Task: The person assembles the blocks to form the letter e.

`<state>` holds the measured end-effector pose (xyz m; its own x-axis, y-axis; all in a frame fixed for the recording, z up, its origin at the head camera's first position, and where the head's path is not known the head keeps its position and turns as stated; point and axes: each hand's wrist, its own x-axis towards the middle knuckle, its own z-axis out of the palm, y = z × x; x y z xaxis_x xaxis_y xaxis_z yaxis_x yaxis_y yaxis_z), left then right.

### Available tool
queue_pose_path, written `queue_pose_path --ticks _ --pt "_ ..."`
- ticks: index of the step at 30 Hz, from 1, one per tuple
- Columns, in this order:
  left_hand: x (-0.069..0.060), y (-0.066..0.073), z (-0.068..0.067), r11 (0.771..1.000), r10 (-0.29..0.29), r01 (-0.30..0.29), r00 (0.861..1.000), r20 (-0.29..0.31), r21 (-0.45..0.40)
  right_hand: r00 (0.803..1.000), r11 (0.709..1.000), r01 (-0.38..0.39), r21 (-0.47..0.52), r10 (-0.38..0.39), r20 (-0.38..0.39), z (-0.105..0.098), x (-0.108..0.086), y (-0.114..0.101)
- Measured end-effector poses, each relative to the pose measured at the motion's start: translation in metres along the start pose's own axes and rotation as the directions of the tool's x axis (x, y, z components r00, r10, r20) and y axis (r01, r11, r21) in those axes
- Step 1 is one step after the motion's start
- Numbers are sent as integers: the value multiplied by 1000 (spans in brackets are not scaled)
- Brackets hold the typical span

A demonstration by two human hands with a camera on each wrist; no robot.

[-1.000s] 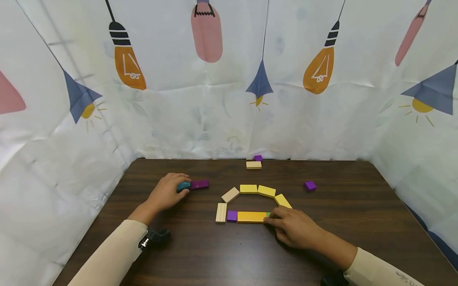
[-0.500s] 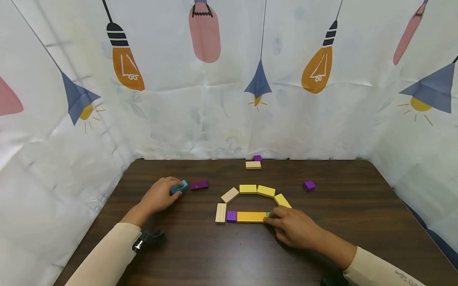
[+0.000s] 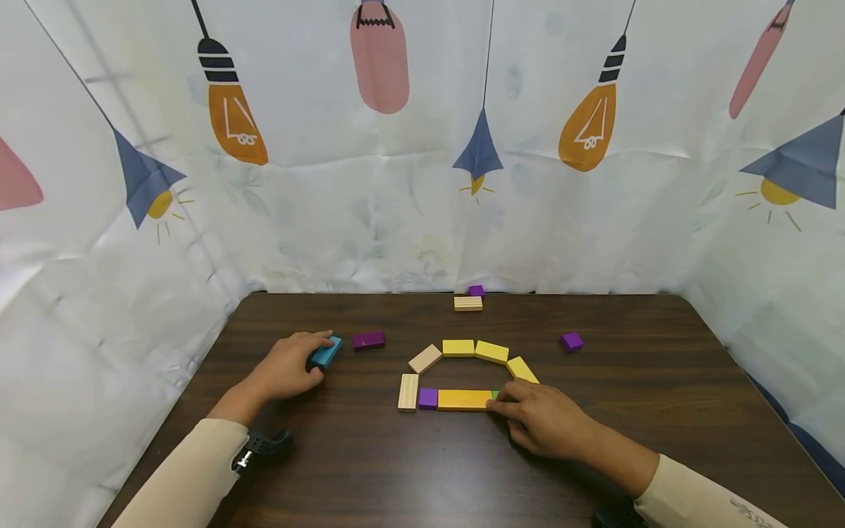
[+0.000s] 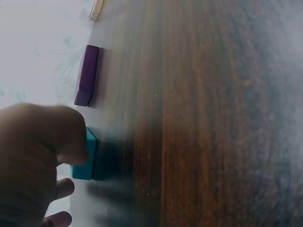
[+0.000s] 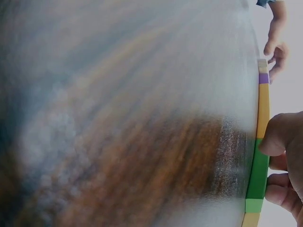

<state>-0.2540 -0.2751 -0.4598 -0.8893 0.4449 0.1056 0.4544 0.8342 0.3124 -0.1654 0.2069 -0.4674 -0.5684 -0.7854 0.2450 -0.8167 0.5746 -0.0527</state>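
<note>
In the head view, my left hand [image 3: 290,365] grips a blue wooden block [image 3: 326,353] on the left side of the table, thumb at the near end and fingers over the far end. The left wrist view shows the thumb bent against this block [image 4: 84,168]. A dark purple block [image 3: 368,340] lies just beyond it, apart. My right hand [image 3: 544,422] holds a green block [image 5: 258,170] at the right end of a straight row, fingers and thumb pressed to it. Touching it is a long orange block [image 3: 464,400], then a small purple cube [image 3: 428,399].
A plain wood block [image 3: 408,393] stands at the row's left end. From it a tilted wood block [image 3: 425,358] and yellow blocks [image 3: 458,348] form an arch. A purple cube [image 3: 571,342] lies right; another wood block [image 3: 468,303] and cube lie at the back.
The left hand has drawn the blue block leftward, away from the dark purple block, and turned it so that it now slants. The right hand has stayed in place.
</note>
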Motion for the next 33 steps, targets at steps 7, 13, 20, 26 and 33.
queue_pose_path --ticks 7,13,20,26,33 --pt "-2 2 -1 999 3 -3 1000 -3 34 1000 1000 -1 6 1 2 0 1 1" --pt "-5 4 0 999 5 -5 1000 -1 36 1000 1000 14 -3 -14 -18 -2 3 2" --pt "-7 14 2 999 21 -20 999 -44 25 999 1000 18 1 -18 -27 -3 4 2" --pt "-10 37 8 997 74 -72 993 -87 23 1000 1000 9 14 -9 -22 -2 3 0" --pt "-14 73 13 985 173 -171 977 -127 30 999 1000 7 16 -6 -32 -1 1 0"
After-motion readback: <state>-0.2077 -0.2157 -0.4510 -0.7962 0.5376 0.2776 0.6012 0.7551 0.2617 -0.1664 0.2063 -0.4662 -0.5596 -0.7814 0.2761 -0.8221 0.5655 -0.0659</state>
